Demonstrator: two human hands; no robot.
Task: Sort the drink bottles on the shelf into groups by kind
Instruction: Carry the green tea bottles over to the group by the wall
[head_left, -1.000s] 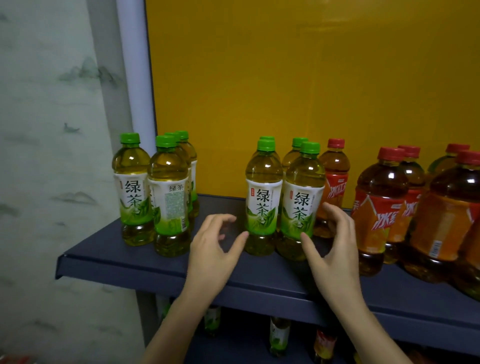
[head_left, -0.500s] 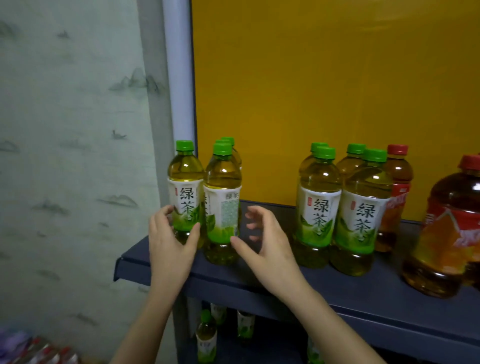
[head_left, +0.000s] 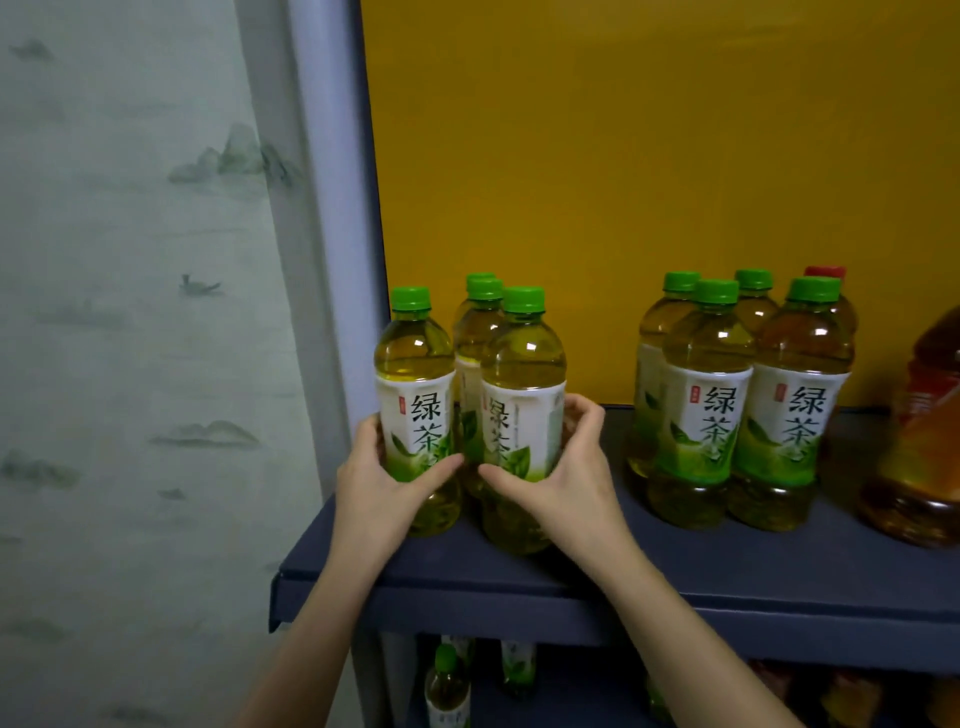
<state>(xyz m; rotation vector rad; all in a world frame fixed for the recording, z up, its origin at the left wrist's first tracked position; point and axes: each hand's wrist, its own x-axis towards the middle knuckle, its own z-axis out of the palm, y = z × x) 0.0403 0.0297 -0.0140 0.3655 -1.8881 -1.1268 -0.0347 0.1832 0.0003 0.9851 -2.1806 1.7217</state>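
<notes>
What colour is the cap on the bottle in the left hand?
Green. The bottle cap shows best in the head view.

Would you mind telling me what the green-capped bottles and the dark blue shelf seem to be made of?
Green-capped bottles: clear glossy plastic, judging by the bright highlights and see-through tea. Dark blue shelf: smooth and matte with a folded front lip, probably painted sheet metal, though that is uncertain.

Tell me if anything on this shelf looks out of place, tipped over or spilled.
Nothing is tipped or spilled. One thing is out of place: a red-capped bottle stands behind the right group of green tea bottles, so one red cap is mixed in among the green ones.
</notes>
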